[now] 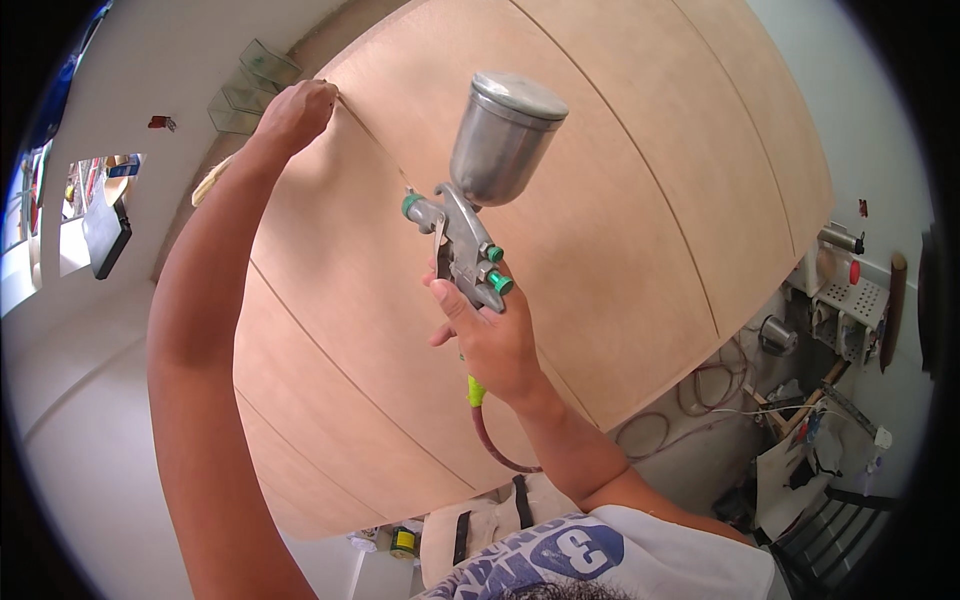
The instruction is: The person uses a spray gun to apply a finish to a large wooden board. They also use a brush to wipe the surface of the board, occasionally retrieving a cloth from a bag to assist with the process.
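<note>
My right hand (490,345) grips a metal spray gun (462,245) by its handle, with fingers near the trigger. A silver paint cup with a lid (508,138) sits on top of the gun. Green rings and knobs mark its nozzle and back end. From the handle's base hangs a reddish hose (490,447) with a yellow-green fitting. The nozzle points up and left over a large tan wooden panel (620,250) with long dark grooves. At the panel's upper left edge, my left hand (305,108) is closed; its fingertips are turned away, so what they hold is hidden.
Glass shelves (255,88) hang on the wall beyond my left hand. Coiled hose (715,385) lies right of the panel, near a perforated white rack (850,310) and a black slatted chair (835,530). A yellow-green can (403,542) stands below the panel's lower edge.
</note>
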Demonstrator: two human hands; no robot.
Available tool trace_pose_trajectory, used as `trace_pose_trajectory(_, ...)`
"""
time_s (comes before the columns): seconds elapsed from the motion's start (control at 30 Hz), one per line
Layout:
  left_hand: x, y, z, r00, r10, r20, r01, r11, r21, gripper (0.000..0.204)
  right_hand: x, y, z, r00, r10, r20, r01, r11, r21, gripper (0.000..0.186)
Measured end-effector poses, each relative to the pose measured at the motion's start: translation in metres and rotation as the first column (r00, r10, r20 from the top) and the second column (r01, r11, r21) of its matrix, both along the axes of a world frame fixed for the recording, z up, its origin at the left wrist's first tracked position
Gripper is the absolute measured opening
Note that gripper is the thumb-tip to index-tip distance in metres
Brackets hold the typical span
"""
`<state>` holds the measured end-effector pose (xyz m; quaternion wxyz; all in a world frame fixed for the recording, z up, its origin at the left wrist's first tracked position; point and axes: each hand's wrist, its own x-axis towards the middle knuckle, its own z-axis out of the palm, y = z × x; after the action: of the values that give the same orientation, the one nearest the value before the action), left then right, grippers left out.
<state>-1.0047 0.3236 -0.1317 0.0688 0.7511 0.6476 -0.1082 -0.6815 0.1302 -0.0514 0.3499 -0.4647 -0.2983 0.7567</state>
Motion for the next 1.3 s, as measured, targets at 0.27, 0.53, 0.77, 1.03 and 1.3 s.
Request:
trace_pose_trajectory(0.27, -0.005, 0.006, -0.015, 0.992, -0.105, 0.067, 0.102, 0.994, 0.043, 0.011, 0.006, -0.001, -0.008, 0.999, 0.029, 0.019, -0.029, 0.999, -0.021, 0.057)
trace_pose_trajectory(0.53, 0.001, 0.018, -0.013, 0.985, -0.175, 0.005, 0.174, 0.985, 0.016, 0.011, 0.013, 0.009, -0.008, 0.999, 0.039, -0.001, -0.039, 0.999, -0.015, 0.061)
trace_pose_trajectory(0.77, -0.015, 0.028, -0.008, 0.997, -0.074, -0.017, 0.075, 0.996, 0.043, 0.01, 0.016, 0.008, -0.011, 0.999, 0.029, 0.013, -0.029, 0.999, -0.013, 0.06)
trace_pose_trajectory(1.03, -0.007, -0.002, 0.003, 0.997, -0.081, 0.003, 0.081, 0.993, -0.082, 0.028, 0.015, 0.007, -0.007, 0.999, 0.029, 0.029, -0.029, 1.0, -0.001, 0.059)
trace_pose_trajectory(1.3, -0.003, -0.011, 0.001, 0.995, -0.004, 0.103, 0.002, 1.0, 0.022, 0.029, 0.003, -0.003, -0.008, 0.998, -0.053, 0.027, 0.054, 0.998, -0.032, 0.036)
